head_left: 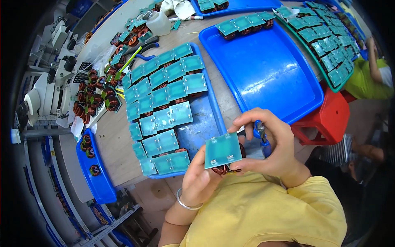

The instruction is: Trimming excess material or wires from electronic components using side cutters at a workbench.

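A square green circuit board (223, 150) with a copper-wound coil (221, 169) beneath it is held up in front of my chest. The fingers of my left hand (198, 178) close on its left side from below. My right hand (276, 149) is curled at the board's right side, its thumb by the lower right corner and its index finger near the top edge. Small blue-handled pliers (264, 142) sit tucked inside that hand. Just beyond, a blue tray (201, 123) bears rows of similar boards, coil side down.
Another blue tray (263, 70) carries a few boards along its far edge. A green tray (338, 87) full of boards stands further right, above a red stool (325, 119). Loose coils (92, 99) and larger pliers (144, 57) lie at left. A co-worker's arm (372, 57) shows far right.
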{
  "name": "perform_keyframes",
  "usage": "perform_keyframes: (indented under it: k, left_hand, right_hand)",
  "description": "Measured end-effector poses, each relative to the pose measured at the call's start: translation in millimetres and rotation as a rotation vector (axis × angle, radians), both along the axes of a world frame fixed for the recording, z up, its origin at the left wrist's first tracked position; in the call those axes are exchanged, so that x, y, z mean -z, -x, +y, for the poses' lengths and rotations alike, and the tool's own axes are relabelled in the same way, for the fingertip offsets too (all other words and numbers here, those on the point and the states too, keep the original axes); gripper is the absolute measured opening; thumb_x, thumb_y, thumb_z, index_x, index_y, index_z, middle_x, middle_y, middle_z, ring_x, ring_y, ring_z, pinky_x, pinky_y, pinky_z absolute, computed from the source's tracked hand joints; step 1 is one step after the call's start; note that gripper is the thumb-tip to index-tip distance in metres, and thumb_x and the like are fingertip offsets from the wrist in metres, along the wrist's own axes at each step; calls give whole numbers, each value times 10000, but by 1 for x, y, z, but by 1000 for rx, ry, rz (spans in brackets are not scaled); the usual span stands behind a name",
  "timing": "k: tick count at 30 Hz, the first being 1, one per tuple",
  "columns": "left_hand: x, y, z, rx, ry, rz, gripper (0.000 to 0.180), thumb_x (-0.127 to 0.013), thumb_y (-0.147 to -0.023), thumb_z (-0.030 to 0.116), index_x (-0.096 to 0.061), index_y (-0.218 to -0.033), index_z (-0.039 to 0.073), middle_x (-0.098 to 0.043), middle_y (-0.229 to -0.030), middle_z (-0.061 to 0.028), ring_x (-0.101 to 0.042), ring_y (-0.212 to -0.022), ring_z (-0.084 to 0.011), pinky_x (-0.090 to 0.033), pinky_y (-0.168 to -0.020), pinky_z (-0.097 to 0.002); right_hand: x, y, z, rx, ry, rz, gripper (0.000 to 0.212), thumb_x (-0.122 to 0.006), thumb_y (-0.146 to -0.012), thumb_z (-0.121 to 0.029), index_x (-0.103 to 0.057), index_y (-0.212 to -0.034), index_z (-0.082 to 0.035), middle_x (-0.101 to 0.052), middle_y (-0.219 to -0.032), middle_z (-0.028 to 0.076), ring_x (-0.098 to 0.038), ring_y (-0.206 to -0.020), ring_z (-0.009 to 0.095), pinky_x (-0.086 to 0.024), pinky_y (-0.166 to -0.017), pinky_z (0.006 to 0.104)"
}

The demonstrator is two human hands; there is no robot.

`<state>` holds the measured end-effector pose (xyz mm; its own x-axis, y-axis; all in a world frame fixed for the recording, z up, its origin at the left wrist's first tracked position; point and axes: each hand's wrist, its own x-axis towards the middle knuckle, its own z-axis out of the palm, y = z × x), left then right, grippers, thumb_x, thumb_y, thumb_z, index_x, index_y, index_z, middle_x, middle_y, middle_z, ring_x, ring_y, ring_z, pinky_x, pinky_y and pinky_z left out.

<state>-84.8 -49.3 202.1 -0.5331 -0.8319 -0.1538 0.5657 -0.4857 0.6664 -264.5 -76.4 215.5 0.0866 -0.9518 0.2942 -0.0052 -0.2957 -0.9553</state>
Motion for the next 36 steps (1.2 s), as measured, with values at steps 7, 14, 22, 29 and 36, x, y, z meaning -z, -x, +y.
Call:
perform_keyframes:
  k: [7,14,22,29,36]
  left_hand:
    - [0,1,-2,-25,-28,-96,751,-612,-806,460,-320,-1317,-7,-473,-1138,-136,-495,-859,-160,-410,-695,-260]
    - [15,-9,0,88,-141,200,834,-625,-769,528,-319,-1287,-49,-445,-1137,-150,-456,-749,-151,-387,-548,-241]
    - [24,-13,4,155,-206,470,923,-702,-651,479,-299,-1289,-52,-415,-1127,-167,-544,-952,-249,-464,-567,-287]
    - [25,-11,0,222,-154,207,1005,-611,-528,674,-391,-1200,-40,-491,-953,-134,-578,-730,-199,-463,-559,-267]
    - [46,3,-5,475,-196,1024,776,-731,-511,469,-476,-1048,-30,-572,-791,-162,-565,-644,-195,-443,-550,-249]
  right_hand:
    - [-4,-10,0,5,120,203,522,-832,-586,-166,-563,-1016,-39,-597,-915,72,-527,-734,136,-434,-610,236]
    - [-2,-9,1,-101,-38,78,479,-809,-609,-164,-577,-998,-7,-531,-997,100,-512,-800,131,-404,-662,228]
    - [-2,-10,3,-252,-55,60,462,-823,-601,-200,-595,-957,-12,-504,-1017,114,-509,-863,150,-403,-680,233]
    - [-8,-11,4,-321,-16,31,453,-826,-597,-128,-587,-962,-7,-505,-1004,137,-533,-840,149,-437,-681,231]
    - [-19,-24,5,-346,69,37,435,-799,-648,-109,-585,-1008,6,-512,-992,151,-575,-785,150,-490,-633,216]
